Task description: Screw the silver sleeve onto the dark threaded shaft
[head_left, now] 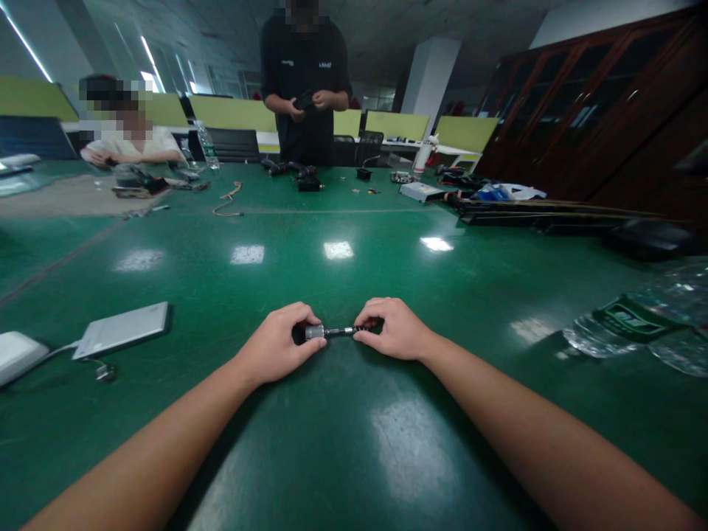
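Head view, green surface (pixel 310 442): midway across it, well short of the far edge, a slim metal rod (pixel 338 332) was held sideways; whether the surface was touched by it could not be told.
Left hand (pixel 281 341): the thick grey cylinder (pixel 315 332) at one end of the rod was pinched between thumb and fingers.
Right hand (pixel 395 330): the dark, ridged end (pixel 361 328) was pinched between thumb and curled fingertips; its tip was hidden.
Rod's direction: its long axis was laid roughly parallel to the far edge, the thick end turned toward the left edge, the dark end toward the right.
Two-handed hold: the ends appeared to be steadied or worked against each other; the next move seemed to call for both pinches to be kept in line.
Toward the left edge: a flat silver box (pixel 125 330) was seen beside a small metal piece (pixel 105 371).
Toward the right edge: a clear bottle (pixel 630 322) with a green label was seen.
Beyond the far edge: a dark object (pixel 304 100) was held by a standing person (pixel 304 59).
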`<state>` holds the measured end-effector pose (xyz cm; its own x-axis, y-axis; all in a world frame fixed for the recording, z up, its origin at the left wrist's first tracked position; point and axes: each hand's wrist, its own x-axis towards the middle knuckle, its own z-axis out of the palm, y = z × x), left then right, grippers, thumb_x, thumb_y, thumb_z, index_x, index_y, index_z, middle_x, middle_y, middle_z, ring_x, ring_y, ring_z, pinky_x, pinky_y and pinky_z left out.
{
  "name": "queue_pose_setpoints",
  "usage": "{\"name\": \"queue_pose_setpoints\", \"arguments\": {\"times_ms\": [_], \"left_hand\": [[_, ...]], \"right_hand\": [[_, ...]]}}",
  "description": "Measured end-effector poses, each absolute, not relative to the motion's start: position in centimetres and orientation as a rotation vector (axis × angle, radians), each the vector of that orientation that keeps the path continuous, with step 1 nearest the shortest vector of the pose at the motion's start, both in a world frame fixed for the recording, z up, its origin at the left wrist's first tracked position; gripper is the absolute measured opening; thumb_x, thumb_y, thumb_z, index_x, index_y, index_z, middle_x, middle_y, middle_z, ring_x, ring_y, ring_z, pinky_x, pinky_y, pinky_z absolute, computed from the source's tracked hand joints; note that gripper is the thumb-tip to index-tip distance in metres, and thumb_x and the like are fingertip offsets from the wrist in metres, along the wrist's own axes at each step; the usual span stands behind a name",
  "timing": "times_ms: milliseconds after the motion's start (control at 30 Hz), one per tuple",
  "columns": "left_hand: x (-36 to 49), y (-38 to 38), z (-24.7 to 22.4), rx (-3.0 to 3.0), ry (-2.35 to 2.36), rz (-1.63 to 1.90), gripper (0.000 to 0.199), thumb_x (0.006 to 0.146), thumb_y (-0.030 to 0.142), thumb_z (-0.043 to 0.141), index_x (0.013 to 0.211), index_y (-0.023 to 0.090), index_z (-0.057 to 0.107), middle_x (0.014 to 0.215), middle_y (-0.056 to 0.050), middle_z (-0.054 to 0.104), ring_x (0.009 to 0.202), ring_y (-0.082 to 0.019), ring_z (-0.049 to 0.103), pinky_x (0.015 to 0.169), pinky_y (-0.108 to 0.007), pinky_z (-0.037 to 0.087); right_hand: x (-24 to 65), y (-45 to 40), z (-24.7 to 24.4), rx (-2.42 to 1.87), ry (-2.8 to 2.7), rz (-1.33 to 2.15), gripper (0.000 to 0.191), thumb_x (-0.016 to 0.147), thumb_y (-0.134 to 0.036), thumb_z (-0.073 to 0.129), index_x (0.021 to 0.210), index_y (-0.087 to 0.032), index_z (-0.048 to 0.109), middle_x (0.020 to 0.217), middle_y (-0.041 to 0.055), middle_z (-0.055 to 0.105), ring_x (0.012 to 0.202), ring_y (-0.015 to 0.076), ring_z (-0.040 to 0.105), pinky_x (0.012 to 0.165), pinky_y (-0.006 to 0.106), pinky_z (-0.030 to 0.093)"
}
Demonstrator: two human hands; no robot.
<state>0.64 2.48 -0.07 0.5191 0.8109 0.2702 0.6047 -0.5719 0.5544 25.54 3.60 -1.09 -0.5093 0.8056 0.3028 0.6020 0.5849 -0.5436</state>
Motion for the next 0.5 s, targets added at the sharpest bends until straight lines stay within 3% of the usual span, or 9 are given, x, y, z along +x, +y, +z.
{"name": "queue_pose_setpoints", "arguments": {"times_ms": [233, 400, 500], "left_hand": [[0.5, 2.5, -0.1, 2.370, 1.139, 0.728, 0.015, 0.082, 0.029, 0.069, 0.089, 0.018, 0.063, 0.088, -0.003, 0.065, 0.082, -0.019, 0.061, 0.075, -0.031, 0.046], [0.6, 2.5, 0.0, 2.377, 1.047, 0.661, 0.024, 0.076, 0.033, 0.075, 0.091, 0.018, 0.063, 0.090, -0.003, 0.065, 0.082, -0.019, 0.061, 0.074, -0.030, 0.046], [0.7, 2.3, 0.1, 2.382, 0.974, 0.626, 0.025, 0.080, 0.037, 0.073, 0.096, 0.019, 0.065, 0.092, -0.003, 0.067, 0.084, -0.019, 0.062, 0.077, -0.031, 0.046]], "right_hand": [[25.5, 3.5, -1.1, -1.056, -2.302, 0.505, 0.008, 0.075, -0.021, 0.074, 0.081, -0.016, 0.074, 0.073, 0.0039, 0.068, 0.069, 0.0152, 0.060, 0.067, 0.027, 0.046], [24.7, 3.2, -1.4, -0.995, -2.327, 0.506, 0.016, 0.078, -0.024, 0.076, 0.092, -0.018, 0.075, 0.080, 0.0041, 0.071, 0.075, 0.0163, 0.063, 0.073, 0.029, 0.047], [24.2, 2.8, -1.3, -1.006, -2.330, 0.482, 0.022, 0.076, -0.021, 0.077, 0.098, -0.018, 0.073, 0.083, 0.0038, 0.072, 0.077, 0.0163, 0.064, 0.076, 0.031, 0.046]]}}
